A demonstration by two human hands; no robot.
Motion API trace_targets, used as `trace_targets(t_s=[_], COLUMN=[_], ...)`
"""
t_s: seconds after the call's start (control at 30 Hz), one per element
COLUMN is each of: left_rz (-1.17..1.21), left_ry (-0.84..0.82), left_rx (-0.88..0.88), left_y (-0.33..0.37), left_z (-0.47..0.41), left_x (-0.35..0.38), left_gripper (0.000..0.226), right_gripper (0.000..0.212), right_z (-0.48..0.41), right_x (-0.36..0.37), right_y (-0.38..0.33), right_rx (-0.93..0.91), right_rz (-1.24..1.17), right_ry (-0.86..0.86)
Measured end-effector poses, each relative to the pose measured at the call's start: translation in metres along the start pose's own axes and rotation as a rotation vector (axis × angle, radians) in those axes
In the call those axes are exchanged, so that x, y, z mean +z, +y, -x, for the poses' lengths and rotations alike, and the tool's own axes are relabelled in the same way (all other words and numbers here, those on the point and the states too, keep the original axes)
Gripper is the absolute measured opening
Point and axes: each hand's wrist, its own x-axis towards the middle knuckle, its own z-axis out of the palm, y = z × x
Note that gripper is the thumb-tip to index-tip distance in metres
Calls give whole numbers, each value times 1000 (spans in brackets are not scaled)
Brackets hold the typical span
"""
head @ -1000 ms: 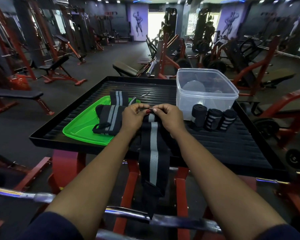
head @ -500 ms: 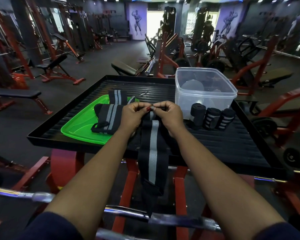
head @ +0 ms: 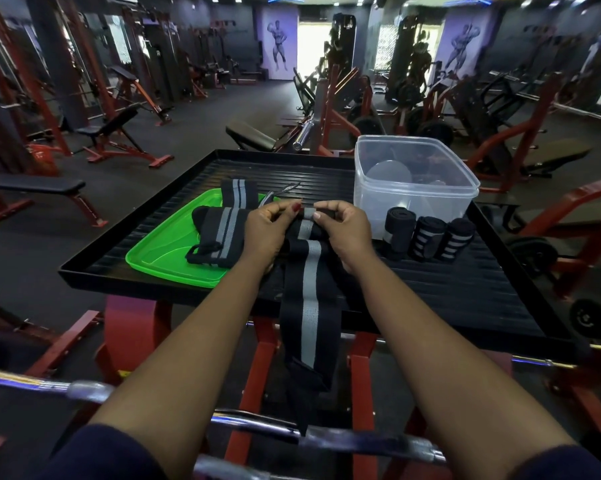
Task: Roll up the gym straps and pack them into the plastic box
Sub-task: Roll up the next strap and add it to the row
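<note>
Over worktop's (head: pixel 465 282) near edge, kept strap (head: pixel 307 299) tail hanging, unrolled. Just beyond, clamped left hand (head: pixel 264 233) and right hand (head: pixel 344 233) fingers on its far end; parted hands slightly within last second, folding first turn. Farther right, had three rolled straps (head: pixel 427 237) waiting beside plastic box (head: pixel 430 206).

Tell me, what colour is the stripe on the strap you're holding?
Grey, running down the black strap; the head view shows it.
</note>
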Motion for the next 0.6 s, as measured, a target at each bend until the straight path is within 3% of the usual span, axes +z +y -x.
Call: trace_targets(t_s=[0.23,0.43,0.6], left_rz=[33,-7,-160], left_ry=[77,241,222], left_rx=[-82,-287,-204], left_y=[4,-2,5], left_z=[2,7,15], left_x=[6,10,7], left_gripper=[22,17,9], right_gripper=[8,10,14], right_z=[2,4,10], right_x=[2,1,0], right_y=[-5,-6,-12], right_rx=[3,-3,-42], right_rz=[-139,79,86], right_ry=[-26,-47,-85])
